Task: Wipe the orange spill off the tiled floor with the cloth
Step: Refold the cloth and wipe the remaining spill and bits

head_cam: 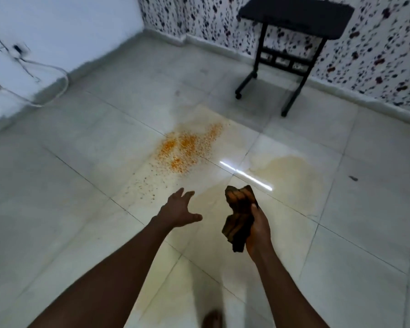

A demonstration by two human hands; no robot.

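An orange spill [187, 147] of grainy specks lies on the pale tiled floor [81, 197], with scattered specks trailing toward me on the left. A paler yellowish wet patch [291, 176] spreads to its right. My right hand [258, 230] is held above the floor and grips a crumpled dark brown cloth [239, 214] that sticks up from my fist. My left hand [179, 209] is stretched forward beside it, fingers spread, holding nothing. Both hands are short of the orange spill.
A small black table on castors [291, 24] stands at the back right against a speckled wall [388, 55]. A white cable [57, 91] loops on the floor by the white wall at the left. A foot [213, 319] shows at the bottom edge.
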